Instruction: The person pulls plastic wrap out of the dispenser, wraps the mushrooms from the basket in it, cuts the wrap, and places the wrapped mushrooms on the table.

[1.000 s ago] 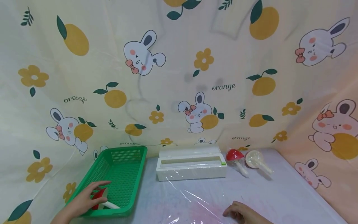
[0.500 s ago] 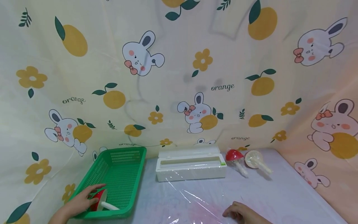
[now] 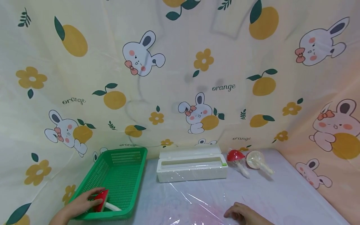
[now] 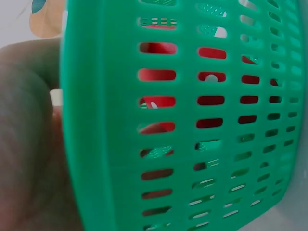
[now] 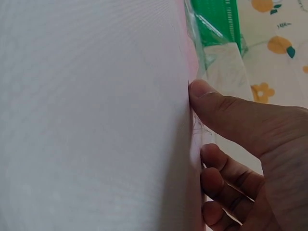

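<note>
Reaching into the near left corner of the green basket [image 3: 118, 178], the left hand [image 3: 80, 204] curls its fingers round the red cap of a toy mushroom [image 3: 102, 200], whose white stalk lies pointing right along the basket floor. Seen from the left wrist, the basket's slotted wall [image 4: 192, 120] fills the frame, red showing through its slots, with the hand [image 4: 29, 144] blurred just beside it on the left. The right hand [image 3: 243, 214] rests at the near edge of the worktop [image 3: 295, 193], fingers loosely curled on a sheet of clear cling film [image 3: 194, 203] that lies spread across the surface; the right wrist view shows the thumb tip [image 5: 202, 91] touching the film, and whether it pinches the film cannot be told. The film runs from this hand back to a white dispenser box [image 3: 192, 164] standing at the far middle of the worktop, just right of the basket, its lid tilted up. Right of the box, near the far right, lie a second red-capped mushroom [image 3: 236, 157] and a cream-capped one [image 3: 256, 161], side by side. A cloth printed with rabbits and oranges [image 3: 197, 62] hangs behind and to both sides
</note>
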{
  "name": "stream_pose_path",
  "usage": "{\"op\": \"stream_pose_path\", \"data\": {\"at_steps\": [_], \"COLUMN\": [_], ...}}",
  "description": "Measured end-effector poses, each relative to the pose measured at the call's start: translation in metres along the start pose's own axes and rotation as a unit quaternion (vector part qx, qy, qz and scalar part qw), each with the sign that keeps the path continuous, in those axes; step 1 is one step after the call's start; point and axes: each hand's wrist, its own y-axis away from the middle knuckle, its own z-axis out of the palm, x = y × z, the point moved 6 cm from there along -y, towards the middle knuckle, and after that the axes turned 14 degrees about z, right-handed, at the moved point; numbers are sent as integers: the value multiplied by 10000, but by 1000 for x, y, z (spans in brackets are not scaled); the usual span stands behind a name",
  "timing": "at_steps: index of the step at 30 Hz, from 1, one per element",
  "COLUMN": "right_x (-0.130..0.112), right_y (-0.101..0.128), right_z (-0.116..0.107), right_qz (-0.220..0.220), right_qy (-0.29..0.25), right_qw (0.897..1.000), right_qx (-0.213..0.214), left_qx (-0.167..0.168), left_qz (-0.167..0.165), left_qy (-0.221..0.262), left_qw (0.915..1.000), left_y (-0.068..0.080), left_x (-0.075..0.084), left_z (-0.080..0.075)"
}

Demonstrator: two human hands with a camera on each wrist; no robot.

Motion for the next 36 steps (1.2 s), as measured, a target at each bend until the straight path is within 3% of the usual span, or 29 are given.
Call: {"op": "stream_pose_path", "data": {"at_steps": [6, 13, 19, 26, 36], "right_x": [-2, -1, 0, 0, 1], "right_y": [1, 2, 2, 4, 4], "right_z": [-1, -1, -1, 0, 1], "right_qz": [-209, -149, 34, 81, 71], "right_qy": [-28, 51, 2, -26, -27], "right_qw": [9998, 9999, 10000, 10000, 10000], "right_qx": [-48, -22, -51, -19, -58], "left_qx": [-84, 303, 807, 1403, 2441], "left_qz": [-39, -304, -323, -646, -712], "left_qy": [206, -36, -338, -941, -442], "left_qw": [9997, 9991, 9956, 9835, 9661], "left_y": [-1, 0, -1, 2, 4], "left_x": [-3, -11, -7, 5, 26], "left_z": [1, 1, -5, -16, -25]}}
